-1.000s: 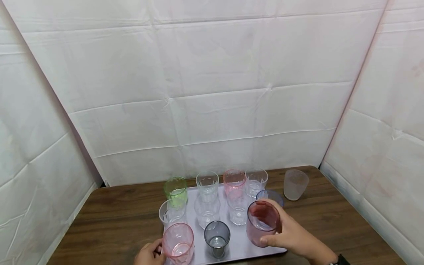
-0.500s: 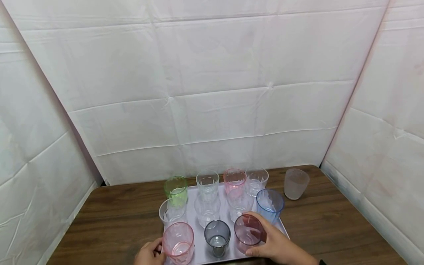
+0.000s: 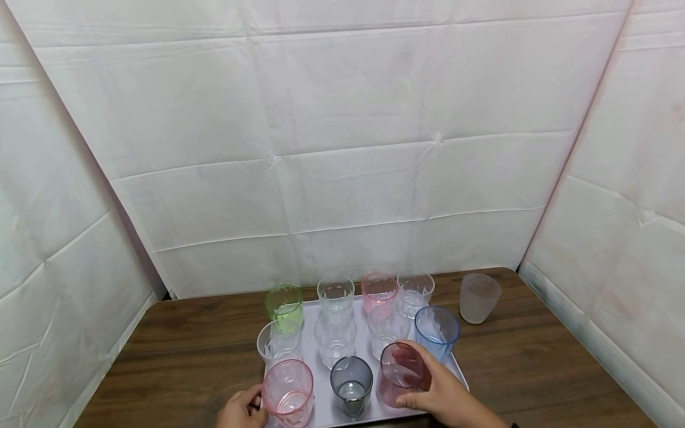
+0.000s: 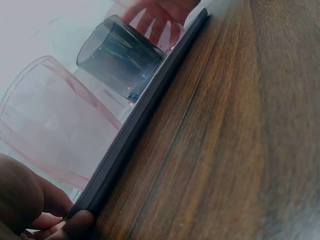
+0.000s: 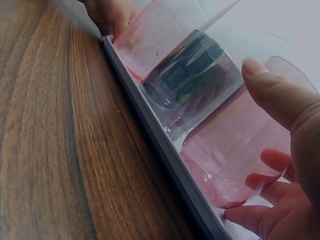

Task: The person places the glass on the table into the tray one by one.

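My right hand (image 3: 436, 386) holds a dark pink glass (image 5: 220, 145) at the tray's front right, its fingers round the far side and its thumb on the near side. The glass's base is at or close to the tray surface. My left hand (image 3: 243, 410) pinches the front left corner of the pale tray (image 4: 117, 150), beside a light pink glass (image 3: 289, 395). Between the two pink glasses a smoky grey glass (image 3: 351, 386) stands upright. Behind the right hand is a blue glass (image 3: 437, 333).
Several clear glasses (image 3: 335, 297), a green glass (image 3: 285, 306) and another pink glass (image 3: 379, 294) stand further back on or by the tray. A frosted cup (image 3: 478, 300) sits on the wooden table (image 3: 176, 362) to the right. White sheets (image 3: 342, 148) surround the table.
My right hand has brought the dark pink glass leftward and down to the spot beside the grey glass, uncovering the blue glass. The left hand stays at the tray's corner.
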Demonstrator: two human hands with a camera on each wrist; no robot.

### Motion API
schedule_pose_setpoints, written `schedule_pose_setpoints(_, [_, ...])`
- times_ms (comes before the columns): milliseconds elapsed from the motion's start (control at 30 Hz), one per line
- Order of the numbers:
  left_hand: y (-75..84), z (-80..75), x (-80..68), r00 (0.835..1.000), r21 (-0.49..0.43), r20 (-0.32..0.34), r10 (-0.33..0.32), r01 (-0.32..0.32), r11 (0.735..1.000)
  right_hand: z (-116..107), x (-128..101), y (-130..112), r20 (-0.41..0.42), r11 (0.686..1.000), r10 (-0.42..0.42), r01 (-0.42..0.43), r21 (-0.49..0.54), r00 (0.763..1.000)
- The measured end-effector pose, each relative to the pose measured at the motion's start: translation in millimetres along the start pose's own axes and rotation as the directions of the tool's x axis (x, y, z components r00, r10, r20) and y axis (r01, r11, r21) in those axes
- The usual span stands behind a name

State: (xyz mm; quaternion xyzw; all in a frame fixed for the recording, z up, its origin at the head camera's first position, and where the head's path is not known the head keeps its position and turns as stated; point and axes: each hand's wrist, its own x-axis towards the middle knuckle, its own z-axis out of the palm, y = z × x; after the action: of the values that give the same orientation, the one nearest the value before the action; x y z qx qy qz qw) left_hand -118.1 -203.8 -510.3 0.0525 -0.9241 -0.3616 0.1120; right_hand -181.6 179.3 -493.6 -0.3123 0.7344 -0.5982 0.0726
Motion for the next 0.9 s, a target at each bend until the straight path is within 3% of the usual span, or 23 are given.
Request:
schedule_pose_setpoints(333, [-0.2,0.2,-1.4,1.0,0.001,0.01,-0.003,0.003,1.0,4,1,3,-0.023,1.0,-0.026,0.026,-0.007,0.999])
schedule_pose_setpoints(733, [-1.1,0.7,-1.9,1.0,-0.002,-0.011,-0.007,0.007,1.0,10,3,-4,-0.129,0.986,0.156,-0.163,-0.043,0.979])
schedule_pose_setpoints(900, [1.6,0.7,-2.0,0.999,-0.014,-0.034,-0.015,0.014,1.0,13,4,-5,-0.153,0.991,0.102,-0.113,-0.065,0.983])
